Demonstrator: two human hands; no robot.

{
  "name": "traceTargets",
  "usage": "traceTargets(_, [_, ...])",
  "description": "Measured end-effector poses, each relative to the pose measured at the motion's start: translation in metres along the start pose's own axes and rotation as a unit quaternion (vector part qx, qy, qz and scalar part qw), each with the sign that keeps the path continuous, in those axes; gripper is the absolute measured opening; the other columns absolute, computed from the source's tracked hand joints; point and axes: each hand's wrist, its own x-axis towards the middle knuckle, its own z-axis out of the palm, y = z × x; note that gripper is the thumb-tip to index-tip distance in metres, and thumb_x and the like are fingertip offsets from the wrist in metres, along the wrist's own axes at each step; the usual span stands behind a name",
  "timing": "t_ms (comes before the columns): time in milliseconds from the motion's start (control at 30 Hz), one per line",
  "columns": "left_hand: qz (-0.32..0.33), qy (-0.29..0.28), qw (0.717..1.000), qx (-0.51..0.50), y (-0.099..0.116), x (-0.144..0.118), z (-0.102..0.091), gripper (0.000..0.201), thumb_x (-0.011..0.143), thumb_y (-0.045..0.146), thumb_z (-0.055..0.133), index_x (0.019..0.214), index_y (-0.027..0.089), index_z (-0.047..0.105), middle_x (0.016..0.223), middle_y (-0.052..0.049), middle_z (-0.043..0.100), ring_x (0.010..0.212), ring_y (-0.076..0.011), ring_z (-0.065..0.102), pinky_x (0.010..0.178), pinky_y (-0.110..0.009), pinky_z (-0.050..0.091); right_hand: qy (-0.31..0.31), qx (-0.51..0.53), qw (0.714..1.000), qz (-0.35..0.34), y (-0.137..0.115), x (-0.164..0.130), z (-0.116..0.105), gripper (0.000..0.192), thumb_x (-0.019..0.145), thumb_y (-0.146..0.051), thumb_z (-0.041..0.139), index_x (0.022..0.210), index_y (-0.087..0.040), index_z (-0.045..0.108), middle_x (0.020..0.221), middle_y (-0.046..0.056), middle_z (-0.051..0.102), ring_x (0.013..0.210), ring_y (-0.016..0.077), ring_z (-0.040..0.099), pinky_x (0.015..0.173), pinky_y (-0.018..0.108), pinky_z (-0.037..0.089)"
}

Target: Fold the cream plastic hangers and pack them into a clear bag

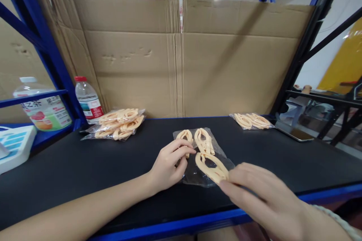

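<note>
On the black tabletop lies a clear plastic bag [195, 175] with two beige, oval loop-shaped plastic pieces, a left one [185, 134] and a right one [204, 141]. My left hand [171, 162] rests at the bag's left side, its fingers curled over the film and partly covering the left piece. Between thumb and fingers my right hand [263, 196] grips the end of another beige loop-shaped piece [212, 167]. That piece is tilted above the bag's near part, its far end close to the right bagged piece and my left fingertips.
Filled bags [120, 124] are piled at the back left, near a red-capped bottle [87, 99]. Another filled bag [251, 120] and a flat phone-like device [294, 131] lie at the back right. Cardboard [135, 60] walls the back; a blue rail [203, 220] edges the front.
</note>
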Motion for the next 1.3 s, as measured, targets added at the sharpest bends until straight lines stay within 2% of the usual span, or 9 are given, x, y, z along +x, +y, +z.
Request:
traceTargets(133, [0.008, 0.001, 1.000, -0.001, 0.001, 0.001, -0.001, 0.032, 0.080, -0.001, 0.044, 0.097, 0.017, 0.065, 0.097, -0.008, 0.063, 0.088, -0.0169, 0.061, 0.077, -0.030, 0.053, 0.006, -0.120, 0.988, -0.098, 0.015, 0.014, 0.042, 0.021, 0.086, -0.006, 0.047, 0.081, -0.012, 0.066, 0.066, 0.006, 0.061, 0.061, 0.0180, 0.055, 0.056, 0.031, 0.045])
traceTargets(267, [0.013, -0.008, 1.000, 0.020, 0.003, 0.000, -0.002, 0.031, 0.080, 0.000, 0.044, 0.095, 0.018, 0.065, 0.097, -0.008, 0.063, 0.087, -0.0170, 0.062, 0.077, -0.030, 0.053, -0.055, -0.220, 0.974, -0.021, 0.023, 0.018, 0.062, 0.022, 0.082, -0.003, 0.049, 0.095, -0.006, 0.067, 0.077, 0.011, 0.065, 0.071, 0.0224, 0.058, 0.059, 0.034, 0.047])
traceTargets(433, [0.008, -0.009, 1.000, 0.017, 0.007, 0.010, -0.011, 0.026, 0.079, 0.002, 0.046, 0.085, 0.018, 0.066, 0.095, -0.007, 0.063, 0.081, -0.0157, 0.061, 0.072, -0.028, 0.051, -0.061, -0.111, 0.989, 0.075, 0.015, -0.003, 0.034, 0.034, 0.082, -0.003, 0.043, 0.108, -0.012, 0.062, 0.090, 0.011, 0.065, 0.084, 0.0244, 0.057, 0.069, 0.039, 0.050])
traceTargets(567, [0.009, 0.009, 0.999, 0.029, 0.015, 0.029, -0.031, 0.026, 0.078, -0.001, 0.043, 0.072, 0.017, 0.061, 0.090, -0.005, 0.062, 0.083, -0.0153, 0.060, 0.074, -0.028, 0.050, -0.070, 0.009, 0.989, 0.129, 0.034, -0.025, 0.013, 0.045, 0.078, 0.003, 0.036, 0.111, -0.018, 0.058, 0.113, 0.012, 0.057, 0.101, 0.0231, 0.053, 0.085, 0.042, 0.048])
traceTargets(667, [-0.021, -0.076, 0.996, 0.051, 0.023, 0.032, -0.048, 0.030, 0.074, -0.005, 0.040, 0.072, 0.018, 0.060, 0.094, -0.004, 0.061, 0.088, -0.0150, 0.059, 0.077, -0.027, 0.049, -0.104, 0.076, 0.981, 0.145, 0.058, -0.038, 0.012, 0.048, 0.076, 0.002, 0.039, 0.115, -0.022, 0.056, 0.120, 0.011, 0.050, 0.110, 0.0219, 0.051, 0.091, 0.039, 0.048])
traceTargets(800, [-0.100, -0.212, 0.966, 0.107, 0.036, 0.008, -0.058, 0.041, 0.071, -0.004, 0.044, 0.098, 0.022, 0.061, 0.122, -0.005, 0.052, 0.108, -0.0188, 0.054, 0.092, -0.034, 0.047, -0.127, 0.138, 0.967, 0.174, 0.079, -0.044, 0.018, 0.036, 0.080, -0.005, 0.048, 0.110, -0.024, 0.057, 0.122, 0.009, 0.046, 0.112, 0.0206, 0.050, 0.093, 0.035, 0.047])
traceTargets(1000, [-0.129, -0.234, 0.946, 0.184, 0.048, -0.017, -0.041, 0.026, 0.082, 0.012, 0.057, 0.105, 0.024, 0.059, 0.134, -0.008, 0.045, 0.114, -0.0249, 0.052, 0.092, -0.040, 0.049, -0.125, 0.138, 0.971, 0.150, 0.082, -0.036, 0.029, 0.011, 0.085, -0.016, 0.055, 0.083, -0.024, 0.064, 0.121, 0.007, 0.049, 0.114, 0.0228, 0.049, 0.096, 0.040, 0.043])
traceTargets(1133, [-0.126, -0.196, 0.957, 0.173, 0.053, -0.017, -0.031, 0.012, 0.089, 0.013, 0.049, 0.085, 0.020, 0.058, 0.120, -0.007, 0.059, 0.104, -0.0228, 0.059, 0.087, -0.038, 0.050, -0.099, 0.156, 0.964, 0.191, 0.075, -0.035, 0.027, 0.017, 0.088, -0.020, 0.050, 0.077, -0.023, 0.063, 0.117, 0.007, 0.055, 0.103, 0.0208, 0.057, 0.087, 0.036, 0.049])
traceTargets(1300, [-0.204, -0.075, 0.975, 0.042, 0.072, -0.033, -0.030, 0.011, 0.092, 0.015, 0.046, 0.088, 0.020, 0.055, 0.093, -0.002, 0.068, 0.088, -0.0155, 0.064, 0.080, -0.026, 0.050, -0.051, 0.229, 0.922, 0.309, 0.049, -0.046, 0.014, 0.018, 0.090, -0.031, 0.051, 0.076, -0.021, 0.058, 0.115, 0.006, 0.061, 0.100, 0.0207, 0.060, 0.085, 0.032, 0.048])
